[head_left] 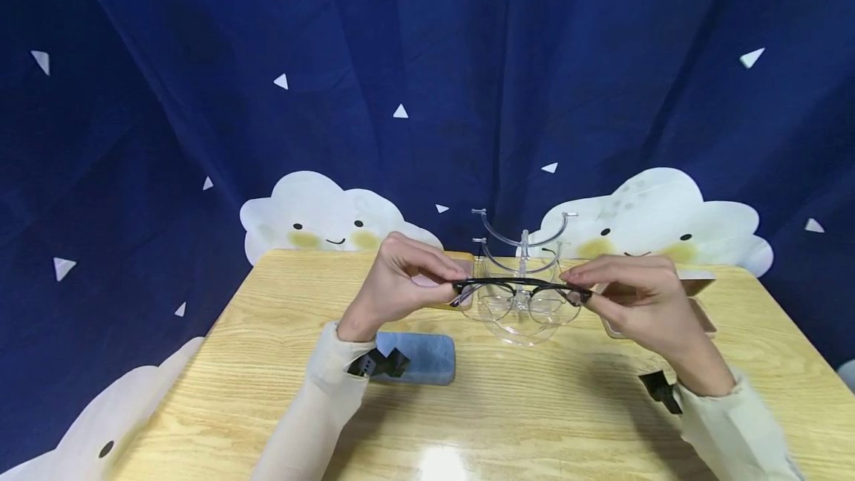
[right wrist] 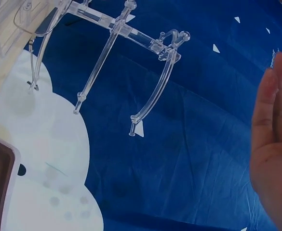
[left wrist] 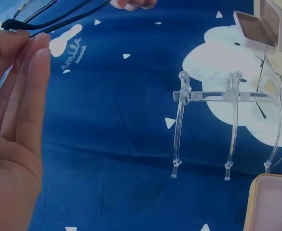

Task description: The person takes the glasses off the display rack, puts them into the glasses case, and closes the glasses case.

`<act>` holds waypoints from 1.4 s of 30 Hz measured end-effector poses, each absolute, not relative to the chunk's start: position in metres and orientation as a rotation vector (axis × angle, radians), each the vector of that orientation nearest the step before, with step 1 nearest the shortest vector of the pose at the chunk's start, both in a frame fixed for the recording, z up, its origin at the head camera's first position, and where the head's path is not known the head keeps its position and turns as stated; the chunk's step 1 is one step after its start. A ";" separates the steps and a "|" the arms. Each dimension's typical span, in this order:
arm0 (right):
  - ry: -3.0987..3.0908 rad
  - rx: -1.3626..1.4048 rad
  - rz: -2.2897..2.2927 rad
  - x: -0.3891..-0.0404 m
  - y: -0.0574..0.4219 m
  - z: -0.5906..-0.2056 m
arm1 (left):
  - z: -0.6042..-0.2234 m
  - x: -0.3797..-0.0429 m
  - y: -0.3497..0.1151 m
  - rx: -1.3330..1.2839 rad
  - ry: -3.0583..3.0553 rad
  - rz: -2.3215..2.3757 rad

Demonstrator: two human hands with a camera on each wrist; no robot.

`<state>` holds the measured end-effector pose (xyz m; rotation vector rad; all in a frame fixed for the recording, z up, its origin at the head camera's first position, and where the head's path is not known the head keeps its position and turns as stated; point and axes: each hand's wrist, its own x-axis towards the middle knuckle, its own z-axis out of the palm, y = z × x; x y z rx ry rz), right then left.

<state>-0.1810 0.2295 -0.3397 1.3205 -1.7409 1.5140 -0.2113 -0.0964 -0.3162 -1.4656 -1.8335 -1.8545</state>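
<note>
Both hands hold a pair of black-topped eyeglasses (head_left: 524, 283) level above the table, in front of a clear display stand (head_left: 524, 245). My left hand (head_left: 401, 284) pinches one end of the frame between thumb and fingers. At the other end, my right hand (head_left: 641, 299) pinches the frame the same way. Dark temples (left wrist: 44, 25) show at the left fingertips in the left wrist view. In the right wrist view the right hand (right wrist: 275, 139) is partly cut off and the held eyeglasses are mostly out of frame. Thin-rimmed glasses (left wrist: 262, 112) hang on the stand's lower tier.
A blue glasses case (head_left: 427, 358) lies on the wooden table (head_left: 508, 421) by the left wrist. Partly behind the left hand is an orange-edged case (head_left: 462, 263). An open pinkish case (left wrist: 271, 24) stands beyond the right hand. A blue curtain hangs behind.
</note>
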 end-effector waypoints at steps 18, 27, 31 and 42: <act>-1.767 1.291 1.479 -0.180 0.234 -0.340 | -0.330 -0.223 -0.097 -1.473 -1.772 -2.118; -1.919 1.132 1.350 -0.179 0.240 -0.338 | -0.331 -0.224 -0.096 -1.386 -2.063 -1.942; -2.033 1.059 1.284 -0.180 0.245 -0.340 | -0.334 -0.223 -0.092 -1.357 -2.220 -1.855; -2.023 0.971 1.337 -0.187 0.275 -0.356 | -0.352 -0.227 -0.060 -1.195 -2.254 -1.520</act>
